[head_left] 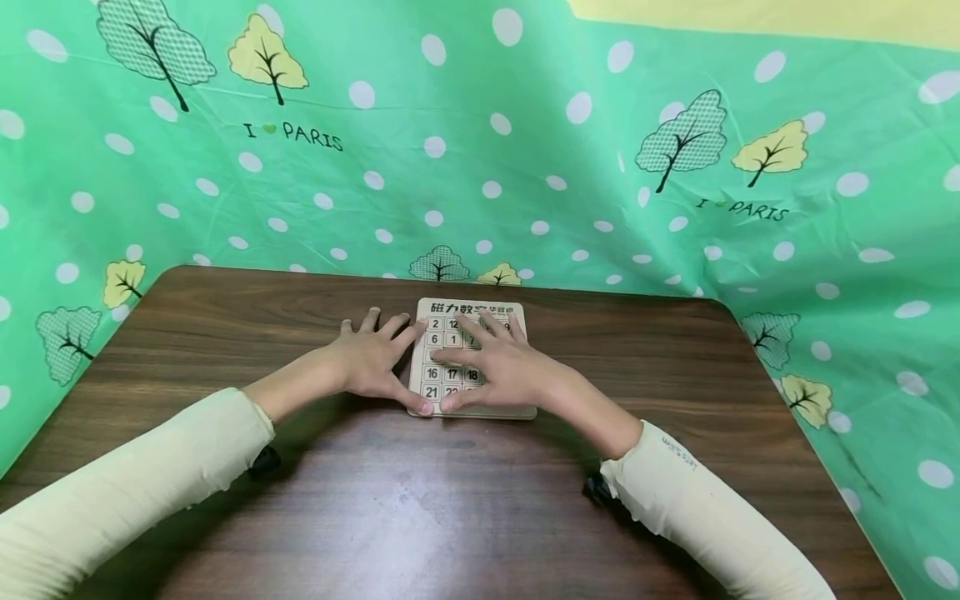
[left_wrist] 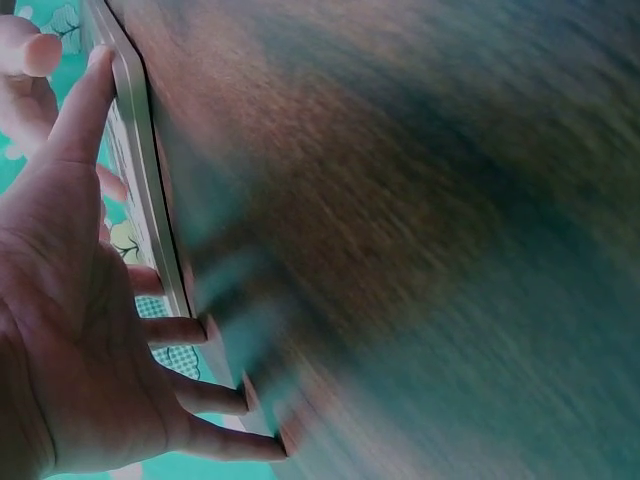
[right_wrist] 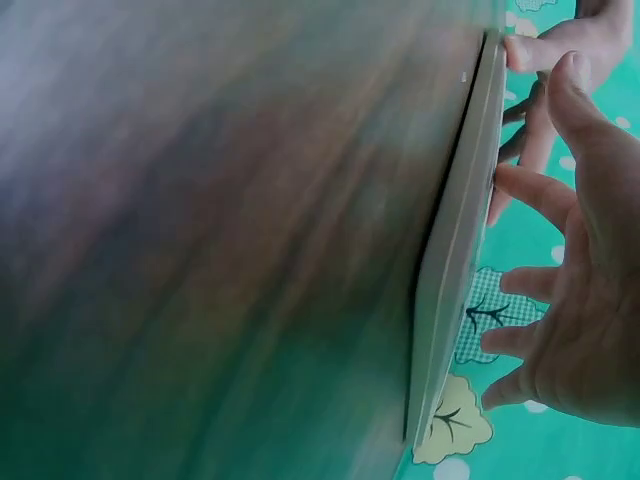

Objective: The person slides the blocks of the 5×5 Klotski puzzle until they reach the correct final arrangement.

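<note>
A sliding number puzzle (head_left: 495, 412), a pale board of numbered tiles with Chinese lettering along its top, lies flat on the table. My left hand (head_left: 367, 358) is spread at its left side, the thumb resting on the lower left corner. In the left wrist view the other fingertips reach down to the table beside the board edge (left_wrist: 150, 190). Over the tiles spreads my right hand (head_left: 513, 367), its index finger touching the left column in the third row. The right wrist view has its remaining fingers (right_wrist: 515, 340) raised above the board. This hand hides many right-hand tiles.
The dark wood table (head_left: 420, 508) extends around the puzzle on all sides. Behind it and at both sides hangs a green dotted cloth (head_left: 465, 108) printed with trees. Pale sleeves (head_left: 150, 475) cover both forearms.
</note>
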